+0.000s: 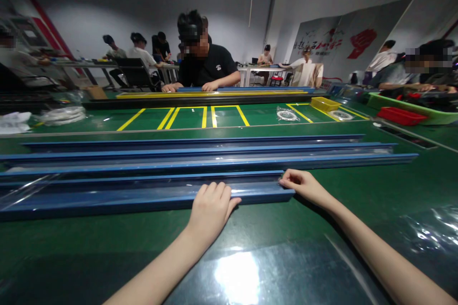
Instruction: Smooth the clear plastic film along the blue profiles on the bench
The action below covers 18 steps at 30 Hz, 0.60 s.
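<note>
A long blue U-shaped channel (143, 191), lined with shiny clear film, lies on the green table. My left hand (212, 205) is closed over its near wall, fingers bent over into the trough and thumb along the outside. At the channel's right end, my right hand (298, 183) has thumb and forefinger pinched together. What those fingertips hold, if anything, is too small to tell, though they touch the end of the channel or its film. Just behind lie more blue channels (200, 164), parallel to this one.
Clear plastic sheeting (286, 271) covers the table's near side. Farther back are yellow tape lines (172, 118), a yellow bin (325, 104), a red tray (400, 115) and bagged white coils (64, 115). Opposite, a person in black (214, 64) handles another blue strip.
</note>
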Each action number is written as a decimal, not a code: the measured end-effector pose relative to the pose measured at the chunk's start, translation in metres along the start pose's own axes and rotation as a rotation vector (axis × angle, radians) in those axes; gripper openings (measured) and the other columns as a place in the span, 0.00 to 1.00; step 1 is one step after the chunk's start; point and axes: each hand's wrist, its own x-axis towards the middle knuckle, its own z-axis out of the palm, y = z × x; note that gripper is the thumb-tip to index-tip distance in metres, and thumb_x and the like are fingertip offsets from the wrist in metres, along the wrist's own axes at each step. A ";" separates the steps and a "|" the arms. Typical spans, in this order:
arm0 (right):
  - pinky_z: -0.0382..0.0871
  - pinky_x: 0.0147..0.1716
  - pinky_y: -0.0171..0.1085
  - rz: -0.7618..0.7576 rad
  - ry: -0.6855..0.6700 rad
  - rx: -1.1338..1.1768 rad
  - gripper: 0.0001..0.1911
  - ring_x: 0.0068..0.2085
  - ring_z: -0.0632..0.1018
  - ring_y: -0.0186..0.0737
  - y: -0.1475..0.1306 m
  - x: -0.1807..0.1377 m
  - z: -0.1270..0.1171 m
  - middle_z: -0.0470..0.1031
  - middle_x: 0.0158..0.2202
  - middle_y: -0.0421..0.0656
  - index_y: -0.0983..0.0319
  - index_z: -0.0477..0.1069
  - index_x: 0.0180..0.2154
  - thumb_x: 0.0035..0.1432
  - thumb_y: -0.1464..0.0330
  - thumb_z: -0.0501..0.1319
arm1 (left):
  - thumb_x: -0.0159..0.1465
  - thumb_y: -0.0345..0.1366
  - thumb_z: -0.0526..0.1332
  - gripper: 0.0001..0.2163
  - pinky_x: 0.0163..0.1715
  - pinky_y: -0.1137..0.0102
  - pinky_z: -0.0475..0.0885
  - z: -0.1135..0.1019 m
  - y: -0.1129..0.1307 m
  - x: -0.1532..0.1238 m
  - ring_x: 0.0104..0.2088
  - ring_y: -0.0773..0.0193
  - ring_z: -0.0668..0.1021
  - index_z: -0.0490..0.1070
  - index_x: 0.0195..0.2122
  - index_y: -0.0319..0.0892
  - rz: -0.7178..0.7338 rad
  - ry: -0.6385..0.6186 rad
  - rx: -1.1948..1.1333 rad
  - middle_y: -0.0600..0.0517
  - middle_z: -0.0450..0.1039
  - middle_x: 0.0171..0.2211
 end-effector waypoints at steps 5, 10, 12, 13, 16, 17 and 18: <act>0.56 0.25 0.31 -0.012 0.011 0.070 0.13 0.25 0.64 0.30 -0.002 0.000 -0.001 0.64 0.21 0.37 0.63 0.65 0.25 0.49 0.59 0.57 | 0.61 0.40 0.51 0.11 0.27 0.67 0.55 0.000 0.000 -0.001 0.27 0.62 0.67 0.66 0.27 0.41 0.020 0.003 -0.012 0.52 0.66 0.24; 0.55 0.22 0.30 0.026 0.007 0.168 0.12 0.22 0.63 0.28 -0.003 -0.001 -0.004 0.63 0.20 0.35 0.62 0.64 0.26 0.51 0.60 0.55 | 0.61 0.39 0.50 0.10 0.28 0.67 0.56 0.001 -0.001 -0.001 0.28 0.62 0.67 0.67 0.31 0.41 0.028 -0.002 -0.037 0.51 0.67 0.26; 0.55 0.20 0.30 0.062 0.010 0.193 0.12 0.20 0.62 0.28 -0.002 -0.001 -0.004 0.63 0.19 0.35 0.62 0.64 0.26 0.51 0.59 0.54 | 0.61 0.39 0.50 0.10 0.28 0.67 0.56 0.001 -0.001 -0.001 0.29 0.62 0.67 0.67 0.31 0.41 0.028 0.004 -0.042 0.51 0.67 0.26; 0.54 0.19 0.30 0.075 0.012 0.201 0.12 0.20 0.62 0.28 -0.002 -0.001 -0.004 0.63 0.19 0.35 0.62 0.64 0.26 0.51 0.59 0.54 | 0.61 0.39 0.50 0.10 0.28 0.67 0.56 0.001 -0.001 -0.001 0.29 0.62 0.67 0.67 0.31 0.41 0.027 0.006 -0.042 0.51 0.67 0.26; 0.56 0.21 0.31 0.056 0.008 0.176 0.12 0.21 0.64 0.30 -0.001 -0.001 -0.005 0.65 0.20 0.36 0.62 0.65 0.27 0.50 0.59 0.54 | 0.61 0.38 0.50 0.10 0.28 0.67 0.56 0.001 -0.001 -0.001 0.28 0.62 0.67 0.67 0.30 0.40 0.027 0.003 -0.041 0.51 0.67 0.25; 0.58 0.23 0.31 0.035 0.004 0.152 0.12 0.23 0.65 0.31 0.000 0.000 -0.005 0.66 0.21 0.37 0.62 0.66 0.26 0.50 0.60 0.55 | 0.61 0.38 0.50 0.10 0.28 0.67 0.56 0.001 0.000 -0.001 0.28 0.62 0.67 0.67 0.30 0.40 0.027 0.000 -0.042 0.51 0.67 0.25; 0.59 0.24 0.32 0.016 0.003 0.125 0.12 0.24 0.66 0.32 0.000 0.000 -0.005 0.66 0.22 0.38 0.62 0.66 0.26 0.49 0.59 0.55 | 0.61 0.38 0.50 0.10 0.28 0.67 0.56 0.000 0.000 -0.001 0.28 0.62 0.67 0.67 0.29 0.40 0.027 -0.003 -0.044 0.51 0.67 0.25</act>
